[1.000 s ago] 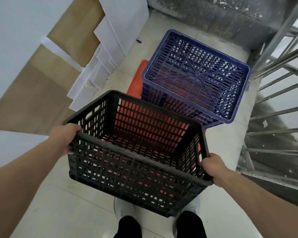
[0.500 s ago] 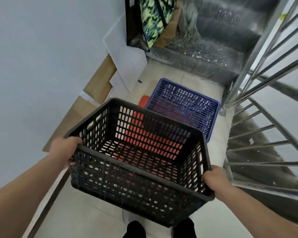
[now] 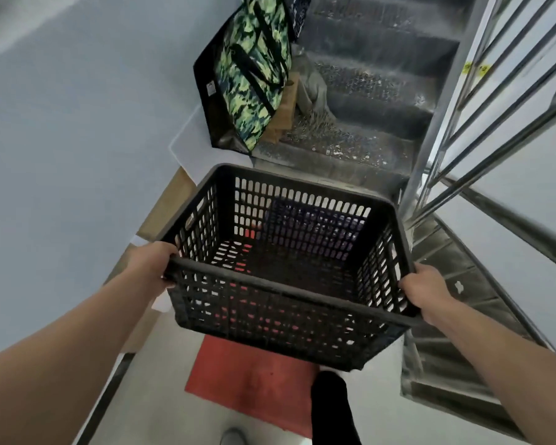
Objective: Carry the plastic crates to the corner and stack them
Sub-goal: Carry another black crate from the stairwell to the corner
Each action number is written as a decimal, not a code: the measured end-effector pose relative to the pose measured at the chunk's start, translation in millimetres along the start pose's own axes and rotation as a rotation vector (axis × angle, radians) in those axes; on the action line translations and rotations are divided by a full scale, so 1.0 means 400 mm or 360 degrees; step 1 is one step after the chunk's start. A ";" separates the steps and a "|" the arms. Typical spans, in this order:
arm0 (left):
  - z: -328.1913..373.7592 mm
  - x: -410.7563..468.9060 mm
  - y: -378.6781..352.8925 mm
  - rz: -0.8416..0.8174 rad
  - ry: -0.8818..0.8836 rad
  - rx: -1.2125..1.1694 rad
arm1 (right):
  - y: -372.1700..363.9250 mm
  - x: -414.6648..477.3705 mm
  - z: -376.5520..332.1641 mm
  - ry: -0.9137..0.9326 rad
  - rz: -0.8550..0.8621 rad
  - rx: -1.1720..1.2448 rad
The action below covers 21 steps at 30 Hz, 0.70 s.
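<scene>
I hold a black plastic crate (image 3: 289, 309) in the air in front of me, open side up. My left hand (image 3: 148, 268) grips its near left corner at the rim. My right hand (image 3: 426, 292) grips the near right corner. A blue crate (image 3: 315, 220) shows only through the black crate's slatted far wall and floor, on the ground beyond and below. Most of the blue crate is hidden.
A red mat (image 3: 254, 377) lies on the floor under the crate. A camouflage bag (image 3: 254, 75) leans by the wall at the foot of grey stairs (image 3: 366, 91). Metal railings (image 3: 495, 107) run along the right. Cardboard sheets (image 3: 170, 203) lean on the left wall.
I have stepped back and the view has tilted up. The black crate now covers the blue crate, and the bag and stairs have come into sight. Both grips are unchanged.
</scene>
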<state>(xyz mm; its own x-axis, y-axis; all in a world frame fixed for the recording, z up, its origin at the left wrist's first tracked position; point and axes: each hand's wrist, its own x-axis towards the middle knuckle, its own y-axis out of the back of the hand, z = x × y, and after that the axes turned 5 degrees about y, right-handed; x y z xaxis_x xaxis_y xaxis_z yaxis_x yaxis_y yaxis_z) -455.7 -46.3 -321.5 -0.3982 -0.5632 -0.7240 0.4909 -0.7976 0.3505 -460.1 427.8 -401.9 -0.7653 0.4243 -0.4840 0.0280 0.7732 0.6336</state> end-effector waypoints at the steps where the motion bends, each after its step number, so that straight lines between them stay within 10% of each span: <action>1: 0.014 0.013 -0.039 -0.0005 0.0024 -0.0025 | 0.003 0.062 0.015 0.0011 0.0000 0.0004; 21: -0.107 0.235 -0.472 0.0189 0.0465 -0.0071 | 0.001 0.432 0.036 0.0004 -0.0036 -0.0143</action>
<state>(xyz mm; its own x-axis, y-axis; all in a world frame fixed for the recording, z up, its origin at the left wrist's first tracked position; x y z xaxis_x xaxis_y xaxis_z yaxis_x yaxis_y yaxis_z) -552.6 60.6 -481.0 -0.0999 -0.5609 -0.8218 0.5570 -0.7160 0.4209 -583.0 508.0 -493.9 -0.7669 0.4060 -0.4970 -0.0466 0.7372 0.6741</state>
